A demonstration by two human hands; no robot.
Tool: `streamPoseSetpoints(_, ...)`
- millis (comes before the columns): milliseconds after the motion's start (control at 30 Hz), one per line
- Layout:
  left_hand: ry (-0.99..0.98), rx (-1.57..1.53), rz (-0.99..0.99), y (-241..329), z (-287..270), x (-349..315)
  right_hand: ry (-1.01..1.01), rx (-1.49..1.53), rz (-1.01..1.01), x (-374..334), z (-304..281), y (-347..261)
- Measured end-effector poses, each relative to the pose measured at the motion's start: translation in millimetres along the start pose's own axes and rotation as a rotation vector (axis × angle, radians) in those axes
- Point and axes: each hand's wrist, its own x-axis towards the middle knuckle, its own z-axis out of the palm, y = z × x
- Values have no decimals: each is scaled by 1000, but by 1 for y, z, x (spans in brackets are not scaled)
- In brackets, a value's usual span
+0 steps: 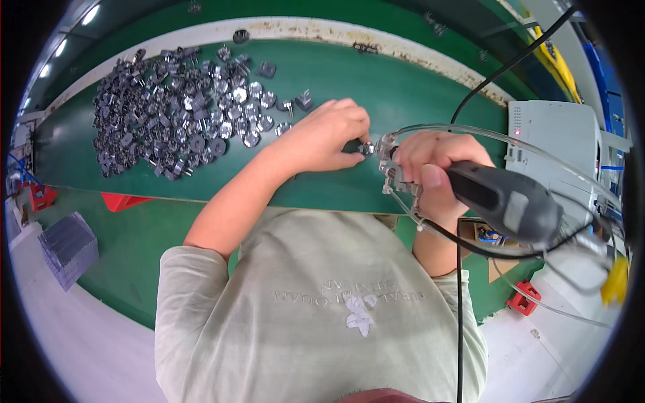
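Note:
My right hand [440,158] is wrapped round the dark grey handle of a powered screwdriver [504,201], which lies nearly level with its tip toward the left. A clear tube [531,149] and a metal nozzle [388,151] belong to its front end. Between the thumb and fingers of my left hand [336,138] sits a small round dark part with a shiny face [366,149]. The nozzle meets this part or stops just short of it; I cannot tell which. Left of my hand spreads a large pile of similar small parts [175,111], some dark and some shiny.
The green tabletop [322,191] has a worn white rail [282,28] along its far side. A white machine box [554,127] stands at the right. A black cable [497,70] hangs above it. On the floor are a grey box [67,245] and a red block [524,297].

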Motion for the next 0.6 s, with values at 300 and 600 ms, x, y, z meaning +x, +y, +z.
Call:
streamPoseSetpoints(300,12,8,26,-4,-1,2,84,125,-64,-6,-1,-26)
streamPoseSetpoints(600,2,-11,18,-5,0,0,64,42,0,-13,-2,-19)
